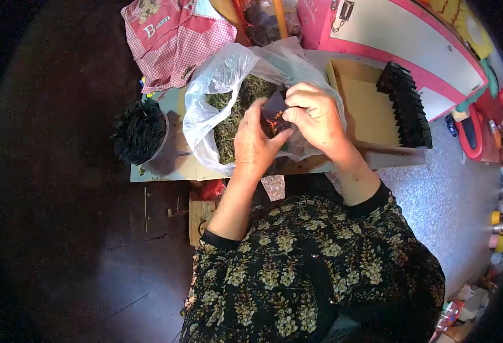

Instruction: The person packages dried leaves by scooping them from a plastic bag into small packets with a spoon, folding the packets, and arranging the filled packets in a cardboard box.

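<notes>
My left hand point(253, 140) curves its thumb and fingers around a small dark pouch point(275, 105) that has orange marks or cord on it. My right hand point(318, 117) has its thumb and fingertips pinched together at the pouch's upper right side. Both hands are over a clear plastic bag point(198, 123), its mouth wide open. Inside lies a heap of dried green-brown herb point(227, 128). Parts of the pouch are hidden by my fingers, and its opening cannot be made out.
Left of the bag stands a round tub packed with thin black pieces point(137, 134). On the right, a shallow tan box point(365, 100) has a row of black packets point(405, 106) along its side. A red checked cloth point(177, 43) lies behind, near a pink-edged white cabinet point(400, 34).
</notes>
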### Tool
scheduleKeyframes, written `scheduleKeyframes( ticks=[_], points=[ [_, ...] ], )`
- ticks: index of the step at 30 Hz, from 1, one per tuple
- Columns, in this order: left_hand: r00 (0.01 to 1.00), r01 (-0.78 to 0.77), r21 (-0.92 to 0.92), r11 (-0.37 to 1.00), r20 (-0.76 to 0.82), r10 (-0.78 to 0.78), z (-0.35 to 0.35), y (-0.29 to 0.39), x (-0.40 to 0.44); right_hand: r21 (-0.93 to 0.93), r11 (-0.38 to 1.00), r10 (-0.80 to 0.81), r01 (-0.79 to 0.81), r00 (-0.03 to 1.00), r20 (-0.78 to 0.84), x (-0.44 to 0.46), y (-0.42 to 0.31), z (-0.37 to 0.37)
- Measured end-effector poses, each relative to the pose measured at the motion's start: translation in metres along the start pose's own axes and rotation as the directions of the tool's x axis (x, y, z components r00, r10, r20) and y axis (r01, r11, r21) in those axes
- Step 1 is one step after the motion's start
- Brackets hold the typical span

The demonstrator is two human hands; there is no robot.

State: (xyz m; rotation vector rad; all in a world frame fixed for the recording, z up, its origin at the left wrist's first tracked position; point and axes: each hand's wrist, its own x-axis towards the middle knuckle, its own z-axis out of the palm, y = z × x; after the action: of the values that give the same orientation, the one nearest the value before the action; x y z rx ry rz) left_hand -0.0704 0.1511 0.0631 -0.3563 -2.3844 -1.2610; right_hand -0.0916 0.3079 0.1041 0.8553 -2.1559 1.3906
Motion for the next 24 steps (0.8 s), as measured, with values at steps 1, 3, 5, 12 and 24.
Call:
scheduleKeyframes(
  ticks=[1,3,5,12,24],
  points=[
    [0.996,0.033,-0.076,0.997,0.086,-0.026,-0.001,0.0,-0.001,-0.009,0.998,-0.068,0.069,0.997,0.033,0.002,0.0,-0.009],
    [0.988,0.102,-0.13,0.986,0.131,-0.085,-0.004,0.004,-0.002,0.098,0.995,-0.01,0.005,0.999,0.051,0.002,0.0,-0.015],
    [0.971,0.148,-0.213,0.966,0.218,-0.101,-0.006,0.006,-0.001,0.177,0.984,-0.012,-0.006,0.995,0.099,0.003,0.004,-0.024],
    [0.914,0.345,-0.491,0.8,0.369,-0.167,0.015,0.001,-0.008,-0.192,0.949,-0.234,0.25,0.967,0.101,-0.001,-0.004,-0.054],
    [0.982,-0.081,-0.044,0.996,0.169,0.087,0.055,0.021,0.009,-0.606,0.794,-0.057,-0.045,0.987,-0.148,-0.051,-0.009,-0.085]
  ],
)
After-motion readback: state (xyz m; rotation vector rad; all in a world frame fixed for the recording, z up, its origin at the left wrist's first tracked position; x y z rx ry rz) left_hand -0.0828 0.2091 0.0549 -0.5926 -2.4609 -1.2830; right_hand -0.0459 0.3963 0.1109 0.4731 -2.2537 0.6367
